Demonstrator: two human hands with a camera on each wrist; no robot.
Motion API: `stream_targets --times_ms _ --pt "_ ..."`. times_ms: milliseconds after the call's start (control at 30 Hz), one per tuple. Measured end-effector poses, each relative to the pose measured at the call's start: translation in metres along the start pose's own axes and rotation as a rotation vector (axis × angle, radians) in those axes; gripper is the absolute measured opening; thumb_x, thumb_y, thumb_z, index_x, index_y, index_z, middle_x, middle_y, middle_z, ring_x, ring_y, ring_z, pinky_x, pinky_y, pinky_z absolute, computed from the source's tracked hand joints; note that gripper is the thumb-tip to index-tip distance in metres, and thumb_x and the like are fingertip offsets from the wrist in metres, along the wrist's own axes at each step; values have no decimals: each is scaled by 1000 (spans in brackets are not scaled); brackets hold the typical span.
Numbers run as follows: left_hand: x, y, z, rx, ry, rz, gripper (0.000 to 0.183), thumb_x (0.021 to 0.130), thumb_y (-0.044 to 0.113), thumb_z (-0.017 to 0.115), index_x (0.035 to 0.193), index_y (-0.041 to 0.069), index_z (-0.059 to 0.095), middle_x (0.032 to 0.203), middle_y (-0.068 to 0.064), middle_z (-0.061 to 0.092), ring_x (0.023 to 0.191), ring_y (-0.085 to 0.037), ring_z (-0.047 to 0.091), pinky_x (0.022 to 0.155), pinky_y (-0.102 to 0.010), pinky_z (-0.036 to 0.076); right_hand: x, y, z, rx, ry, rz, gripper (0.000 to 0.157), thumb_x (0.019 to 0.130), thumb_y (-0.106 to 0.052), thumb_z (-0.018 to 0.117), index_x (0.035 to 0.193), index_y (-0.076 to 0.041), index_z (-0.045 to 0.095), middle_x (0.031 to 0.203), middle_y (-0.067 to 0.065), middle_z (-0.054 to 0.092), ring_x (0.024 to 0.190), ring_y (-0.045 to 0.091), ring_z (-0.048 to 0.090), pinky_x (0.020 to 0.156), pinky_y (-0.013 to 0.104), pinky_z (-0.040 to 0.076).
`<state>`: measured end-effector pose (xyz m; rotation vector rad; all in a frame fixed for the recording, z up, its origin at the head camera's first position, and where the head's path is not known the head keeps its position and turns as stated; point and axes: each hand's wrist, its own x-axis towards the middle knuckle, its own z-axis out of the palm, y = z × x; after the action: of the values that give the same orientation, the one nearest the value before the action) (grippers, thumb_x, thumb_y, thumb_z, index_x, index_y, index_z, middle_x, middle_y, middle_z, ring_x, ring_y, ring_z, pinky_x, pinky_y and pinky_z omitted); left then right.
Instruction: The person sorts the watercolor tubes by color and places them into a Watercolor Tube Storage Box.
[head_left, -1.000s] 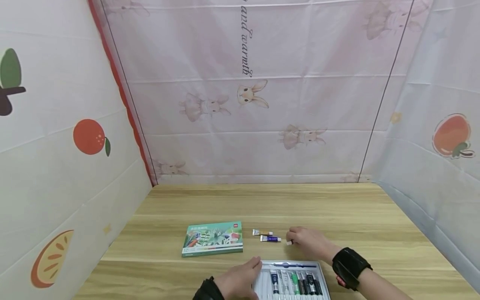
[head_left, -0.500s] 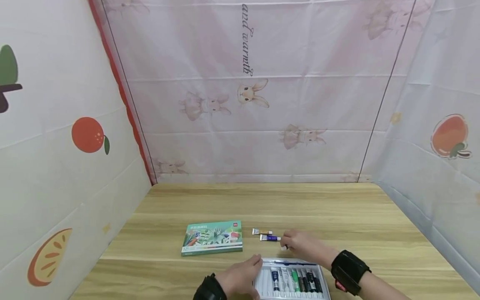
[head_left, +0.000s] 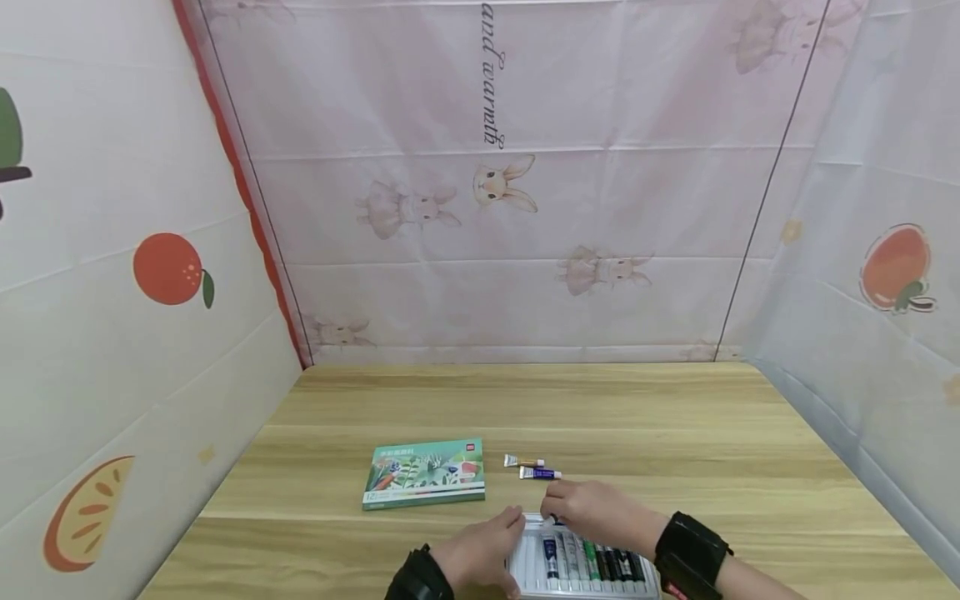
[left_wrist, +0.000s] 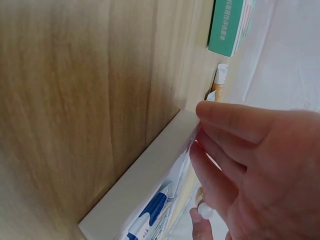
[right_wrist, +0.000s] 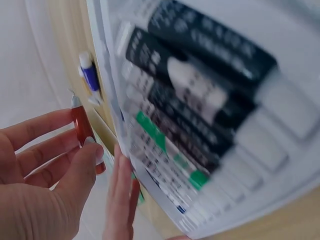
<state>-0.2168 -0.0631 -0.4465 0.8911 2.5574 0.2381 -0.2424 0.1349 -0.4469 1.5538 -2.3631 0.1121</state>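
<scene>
A white plastic tray (head_left: pixel 529 560) holds a row of paint tubes (right_wrist: pixel 205 120) with white, green and dark labels, one of them blue and white. My left hand (head_left: pixel 480 548) rests against the tray's left end with its fingers extended, touching the side near the far corner. Over the tray's far edge, my right hand (head_left: pixel 600 510) pinches a reddish-brown paint tube (right_wrist: pixel 81 122) between thumb and fingers. In the head view the fingers hide most of that tube. Just beyond the tray, a purple-blue tube (head_left: pixel 538 473) and a yellow tube (head_left: pixel 523 461) lie on the table.
A flat green illustrated box (head_left: pixel 424 475) lies left of the loose tubes on the wooden table (head_left: pixel 660 408). Printed cloth walls (head_left: pixel 420 300) enclose the back and both sides. Each wrist wears a black strap (head_left: pixel 692 554).
My right hand has come left and nearer, from beside the loose tubes to above the tray's far edge, carrying the pinched tube. My left hand stays at the tray's left end.
</scene>
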Motion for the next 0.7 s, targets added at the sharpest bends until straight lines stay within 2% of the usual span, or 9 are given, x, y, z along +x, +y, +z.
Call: stream_targets --times_ms 333,533,700 --pt "-2 1 -1 -31 -2 -16 84 58 41 67 126 7 32 130 -5 26 116 -13 24 87 -28 32 8 -19 0 76 -4 -67 22 71 -8 62 90 -17 59 89 -9 53 83 -2 47 71 8 38" --pt "-4 0 -2 -17 18 46 82 59 40 67 125 7 33 129 -8 26 116 -14 25 85 -27 34 11 -31 3 145 6 -118 23 71 -8 62 93 -17 58 95 -8 54 89 -4 44 74 8 36" --pt "-6 -1 -3 -45 17 72 79 62 35 67 125 4 32 129 -10 26 115 -14 25 85 -25 34 12 -44 8 231 26 -155 17 75 -13 58 92 -18 58 94 -11 52 91 -8 40 75 6 34"
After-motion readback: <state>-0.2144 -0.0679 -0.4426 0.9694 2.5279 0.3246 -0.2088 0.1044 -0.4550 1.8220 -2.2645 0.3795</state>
